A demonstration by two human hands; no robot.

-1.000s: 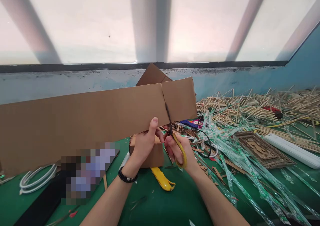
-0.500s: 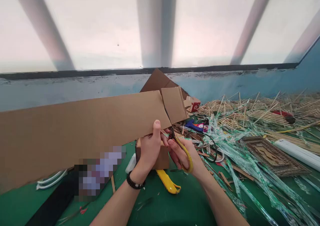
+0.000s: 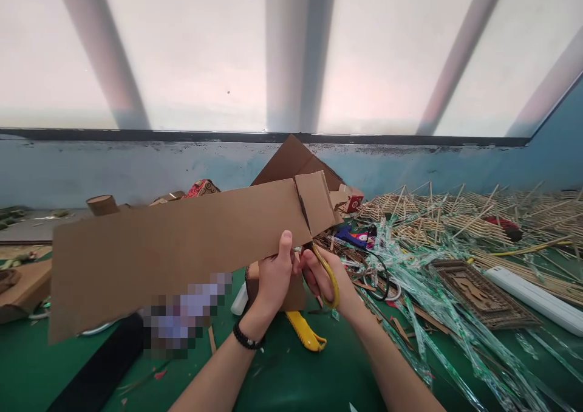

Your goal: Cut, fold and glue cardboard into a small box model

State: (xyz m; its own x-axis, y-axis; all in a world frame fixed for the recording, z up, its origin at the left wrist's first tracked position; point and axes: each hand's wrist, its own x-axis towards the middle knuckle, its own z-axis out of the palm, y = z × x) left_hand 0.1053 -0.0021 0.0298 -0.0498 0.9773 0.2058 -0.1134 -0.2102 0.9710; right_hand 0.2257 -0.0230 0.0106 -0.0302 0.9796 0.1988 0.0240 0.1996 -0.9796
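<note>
A long flat strip of cardboard [image 3: 173, 248] is held up in front of me, tilted slightly. My left hand [image 3: 276, 275] grips its lower edge near the right end, thumb on the face. In my right hand [image 3: 328, 278] are scissors with yellow handles [image 3: 331, 275]. Their dark blades lie along a slit near the strip's right end, beside an end flap [image 3: 315, 204] that still hangs on. Behind my hands a small cardboard box [image 3: 294, 293] is partly hidden, and below it lies a yellow utility knife [image 3: 305, 332] on the green table.
To the right lie a blue glue gun [image 3: 353, 236], heaps of thin sticks [image 3: 437, 214], clear plastic wrappers [image 3: 410, 278], a brown woven-looking frame [image 3: 485, 293] and a white bar [image 3: 535, 299]. A brown cardboard sheet [image 3: 291, 160] leans on the wall.
The strip's left end has come into view as the view shifted. The scissors stay at the slit, their handles appearing slightly closer together. Both hands keep their holds.
</note>
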